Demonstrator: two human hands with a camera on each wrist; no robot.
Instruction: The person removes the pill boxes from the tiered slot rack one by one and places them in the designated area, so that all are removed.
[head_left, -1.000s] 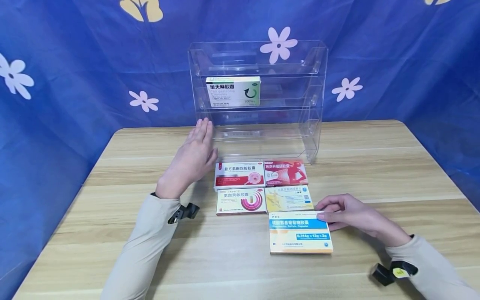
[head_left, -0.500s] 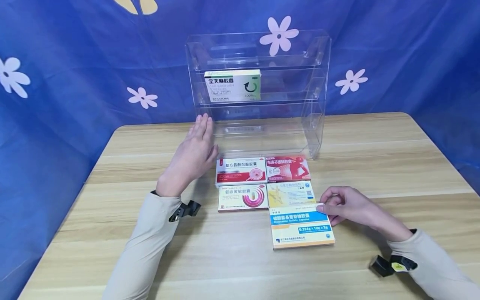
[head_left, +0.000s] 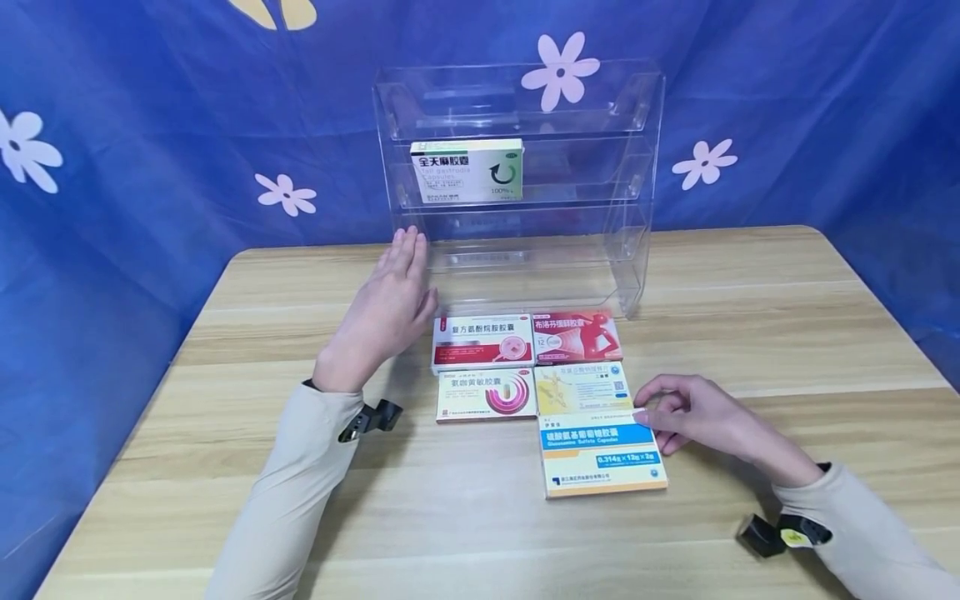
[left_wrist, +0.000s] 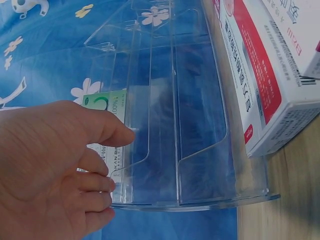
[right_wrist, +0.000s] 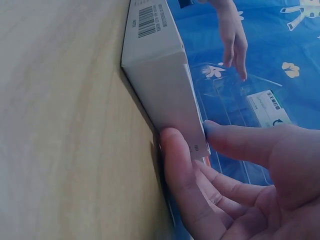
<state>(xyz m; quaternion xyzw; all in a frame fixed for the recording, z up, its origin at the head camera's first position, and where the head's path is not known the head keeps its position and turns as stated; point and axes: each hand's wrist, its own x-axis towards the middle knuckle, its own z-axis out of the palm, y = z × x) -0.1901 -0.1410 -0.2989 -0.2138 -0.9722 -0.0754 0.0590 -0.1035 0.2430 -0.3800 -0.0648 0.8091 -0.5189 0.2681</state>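
My right hand (head_left: 697,417) pinches the upper right corner of a white medicine box (head_left: 600,471) with blue bands. In the right wrist view, thumb and fingers meet at the end of that box (right_wrist: 165,95), which lies along the tabletop. Fingers extended, my left hand (head_left: 390,304) is at the left side of a clear plastic tiered rack (head_left: 517,287). Whether it touches the rack's side I cannot tell. One white and green medicine box (head_left: 471,173) stands in a middle tier of the rack, toward the left.
In front of the rack lie a white and red box (head_left: 482,342), a red box (head_left: 576,337), a white box with a pink swirl (head_left: 486,394) and a yellow box (head_left: 581,387). A blue flowered cloth (head_left: 787,117) hangs behind the wooden table (head_left: 225,467).
My right hand has shifted the blue-banded box slightly, up close against the yellow box. The head view has tilted a little. My left hand keeps its place beside the rack.
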